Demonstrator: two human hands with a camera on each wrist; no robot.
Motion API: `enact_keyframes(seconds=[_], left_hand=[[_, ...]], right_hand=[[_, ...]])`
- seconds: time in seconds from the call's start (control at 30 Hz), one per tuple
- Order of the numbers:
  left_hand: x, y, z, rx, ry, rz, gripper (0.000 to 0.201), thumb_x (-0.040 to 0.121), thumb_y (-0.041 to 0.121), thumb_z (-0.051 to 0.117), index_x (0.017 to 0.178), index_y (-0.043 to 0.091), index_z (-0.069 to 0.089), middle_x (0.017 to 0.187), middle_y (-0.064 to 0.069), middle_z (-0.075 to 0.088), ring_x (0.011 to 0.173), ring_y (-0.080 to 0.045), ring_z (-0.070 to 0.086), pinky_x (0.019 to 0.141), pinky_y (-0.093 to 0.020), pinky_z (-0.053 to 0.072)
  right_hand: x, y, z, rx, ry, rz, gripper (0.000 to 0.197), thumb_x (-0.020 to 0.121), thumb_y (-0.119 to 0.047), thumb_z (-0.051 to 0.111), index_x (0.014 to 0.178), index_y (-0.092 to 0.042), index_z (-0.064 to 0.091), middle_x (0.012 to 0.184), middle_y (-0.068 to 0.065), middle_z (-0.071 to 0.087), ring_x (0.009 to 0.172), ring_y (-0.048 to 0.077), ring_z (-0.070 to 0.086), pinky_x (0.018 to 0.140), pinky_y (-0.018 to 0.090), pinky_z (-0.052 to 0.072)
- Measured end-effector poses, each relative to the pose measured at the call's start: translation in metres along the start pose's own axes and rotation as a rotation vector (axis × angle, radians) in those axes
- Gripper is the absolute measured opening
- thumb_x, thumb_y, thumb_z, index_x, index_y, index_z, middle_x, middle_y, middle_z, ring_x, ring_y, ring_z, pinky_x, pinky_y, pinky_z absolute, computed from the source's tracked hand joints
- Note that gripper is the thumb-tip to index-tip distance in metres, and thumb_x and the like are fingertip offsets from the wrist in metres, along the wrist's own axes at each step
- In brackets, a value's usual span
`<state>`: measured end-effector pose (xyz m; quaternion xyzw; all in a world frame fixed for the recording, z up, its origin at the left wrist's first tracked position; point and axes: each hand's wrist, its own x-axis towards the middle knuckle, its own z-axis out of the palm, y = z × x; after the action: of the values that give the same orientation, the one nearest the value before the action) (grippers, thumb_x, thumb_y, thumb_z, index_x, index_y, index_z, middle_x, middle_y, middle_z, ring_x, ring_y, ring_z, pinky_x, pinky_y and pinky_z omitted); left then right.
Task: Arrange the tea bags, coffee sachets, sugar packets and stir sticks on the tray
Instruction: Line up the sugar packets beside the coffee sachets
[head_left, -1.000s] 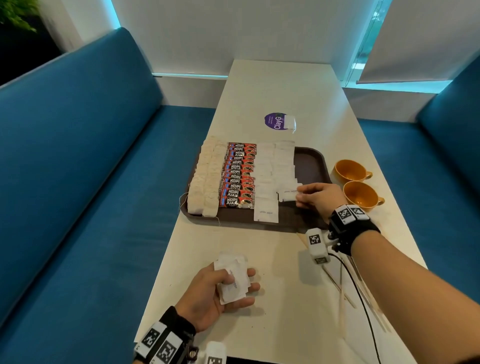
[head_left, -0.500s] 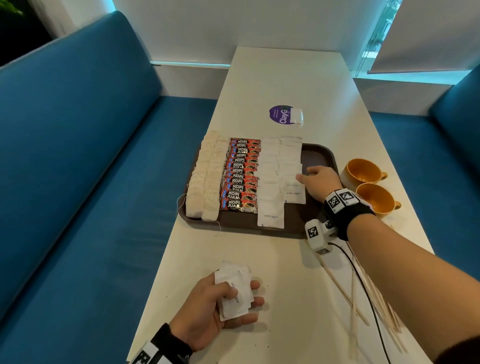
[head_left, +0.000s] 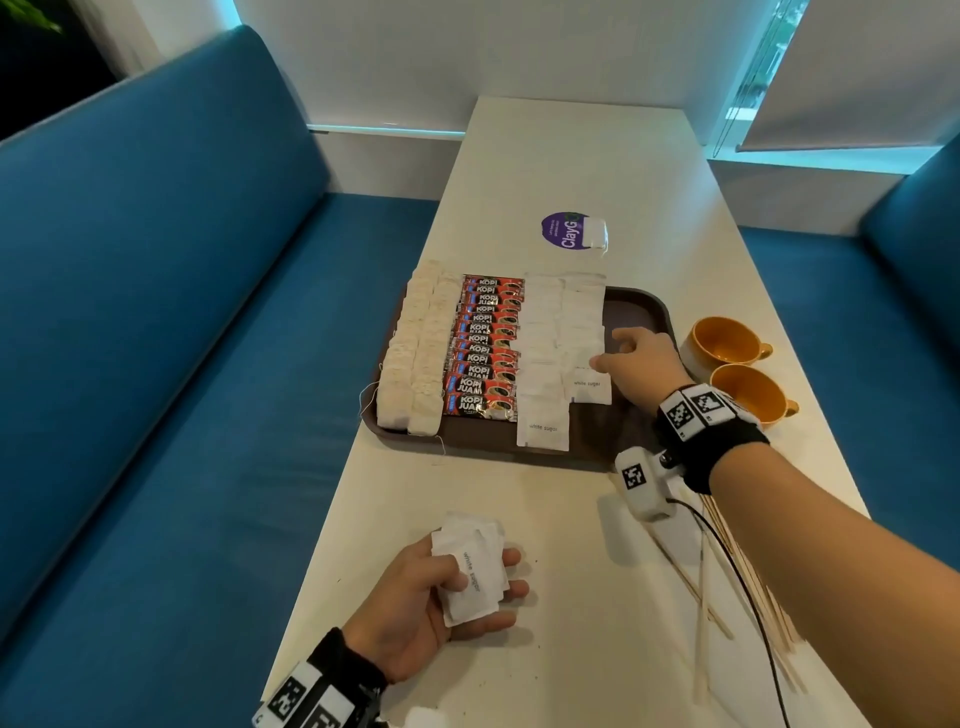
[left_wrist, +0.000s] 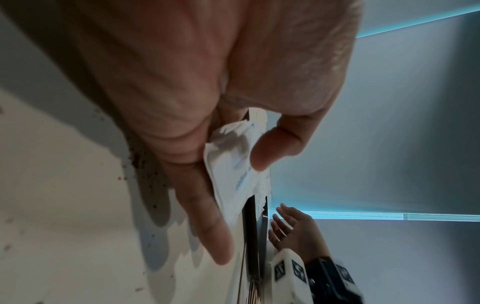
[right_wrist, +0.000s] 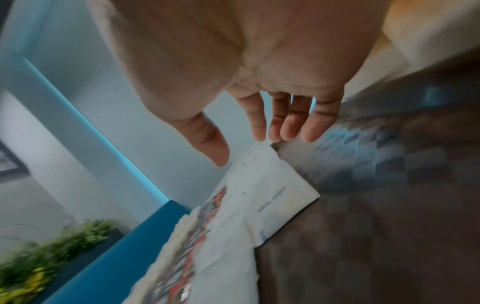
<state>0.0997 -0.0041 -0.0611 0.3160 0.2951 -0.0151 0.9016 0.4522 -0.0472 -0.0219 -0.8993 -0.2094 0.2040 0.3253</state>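
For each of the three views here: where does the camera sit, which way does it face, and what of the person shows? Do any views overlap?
Head: on the head, looking forward and down at the tray; shows both forearms, left hand and right hand.
Left wrist: along the palm at the sugar packets it grips.
Right wrist: along open fingers above the tray.
Shared: the left wrist view also shows the right hand and the tray.

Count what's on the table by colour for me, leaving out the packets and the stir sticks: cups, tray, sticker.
Orange cups: 2
Brown tray: 1
Purple sticker: 1
Total: 4
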Motion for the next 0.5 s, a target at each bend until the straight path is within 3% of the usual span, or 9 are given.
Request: enact_keyframes(seconds=[0.1,0.13,0.3,0.37,0.5], left_hand=[[0.0,-0.002,0.0,0.019,0.018,0.015,0.066,0.07,-0.006,0.049,0.136,-0.007,0.053,0.131,-0.03,0.064,0.118,-0.052,0.063,0.087,-0.055,0.061],[0.0,-0.003,0.0,0.031,0.025,0.028,0.064,0.071,-0.007,0.05,0.135,-0.009,0.052,0.132,-0.031,0.063,0.118,-0.053,0.062,0.09,-0.056,0.059],[-0.001,-0.01,0.007,0.098,0.079,0.105,0.043,0.09,-0.016,0.053,0.132,-0.009,0.054,0.128,-0.031,0.065,0.112,-0.05,0.067,0.088,-0.062,0.058],[-0.003,-0.011,0.01,0.151,0.112,0.115,0.039,0.091,-0.011,0.058,0.13,-0.008,0.057,0.124,-0.033,0.066,0.112,-0.052,0.066,0.091,-0.064,0.055],[-0.008,-0.01,0.016,0.224,0.163,0.138,0.038,0.089,-0.005,0.069,0.126,-0.007,0.06,0.118,-0.033,0.068,0.108,-0.053,0.067,0.085,-0.065,0.058]], right_hand=[[-0.056,-0.006,-0.002,0.101,-0.01,-0.132,0.046,0.088,-0.032,0.076,0.13,-0.028,0.06,0.125,0.0,0.057,0.104,0.012,0.06,0.079,0.023,0.05],[-0.079,-0.008,0.0,0.13,-0.041,-0.158,0.037,0.088,-0.03,0.076,0.123,-0.029,0.063,0.119,-0.003,0.059,0.099,0.008,0.06,0.076,0.02,0.048],[-0.172,0.006,0.028,0.26,-0.28,-0.138,0.012,0.089,-0.023,0.076,0.1,-0.027,0.075,0.098,-0.002,0.073,0.084,0.017,0.069,0.078,0.036,0.058],[-0.196,0.015,0.041,0.302,-0.356,-0.089,0.013,0.088,-0.02,0.078,0.1,-0.023,0.075,0.096,0.002,0.072,0.074,0.016,0.066,0.072,0.038,0.06],[-0.224,0.027,0.058,0.402,-0.42,-0.024,0.023,0.085,-0.011,0.08,0.106,-0.014,0.071,0.093,0.01,0.07,0.067,0.017,0.067,0.068,0.039,0.06]])
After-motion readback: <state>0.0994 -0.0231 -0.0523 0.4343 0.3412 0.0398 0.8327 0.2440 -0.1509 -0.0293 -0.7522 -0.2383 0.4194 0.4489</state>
